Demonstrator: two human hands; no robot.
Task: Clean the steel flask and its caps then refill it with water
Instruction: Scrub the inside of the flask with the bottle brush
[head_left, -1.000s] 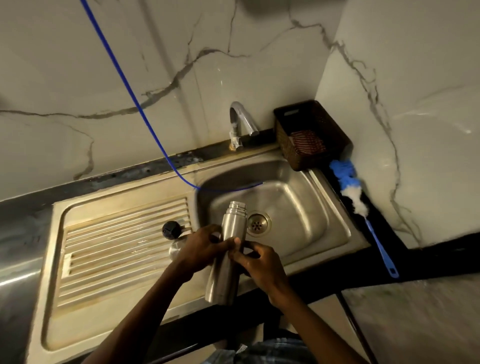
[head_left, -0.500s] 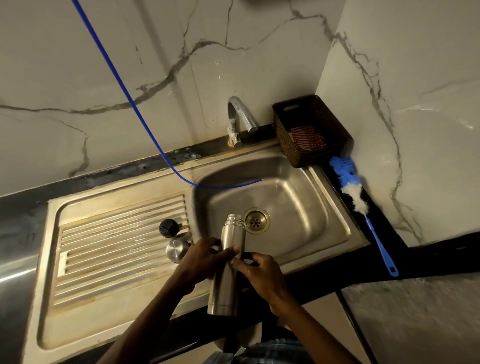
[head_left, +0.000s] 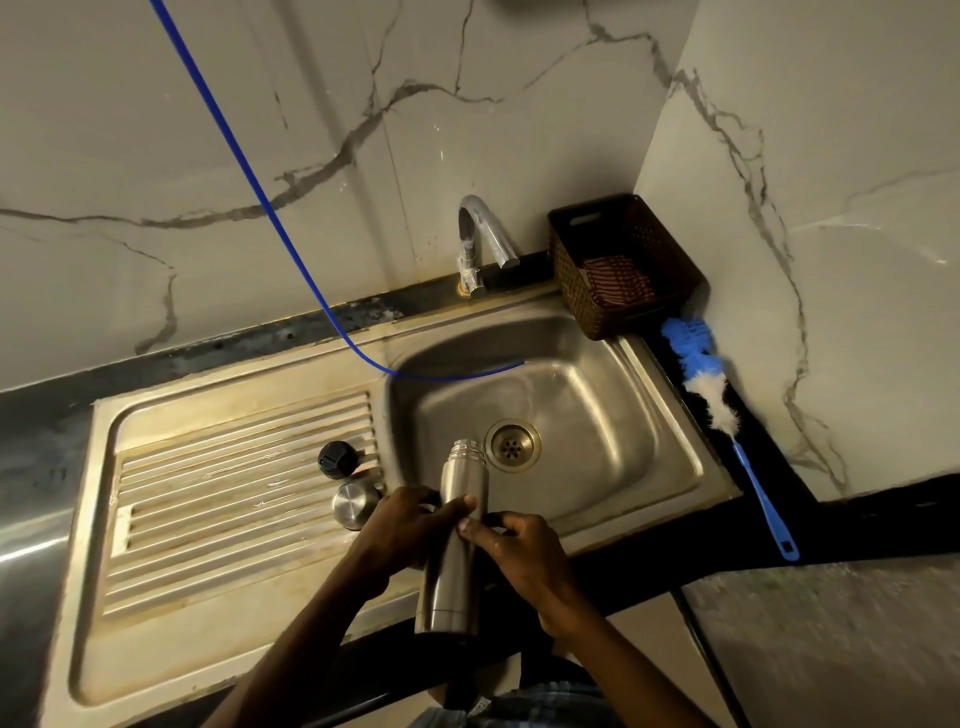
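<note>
Item: steel flask (head_left: 457, 540), uncapped, which I hold tilted over the sink's (head_left: 649, 467) front edge, left hand (head_left: 400, 535) and right hand (head_left: 519, 551) both wrapped round its body. Black cap (head_left: 338, 459) and steel cap (head_left: 356, 503) lie on the drainboard (head_left: 223, 493). Tap (head_left: 480, 234) dry; brush (head_left: 722, 415) untouched on the counter (head_left: 883, 525). I judge the washing hardly begun and the refill outstanding.

Both forearms are bare, with no sleeves, watch or rings visible. The left hand (head_left: 402, 535) and right hand (head_left: 524, 553) wear no gloves. At the bottom edge, a small part of checked blue-grey cloth (head_left: 540, 701) shows.
</note>
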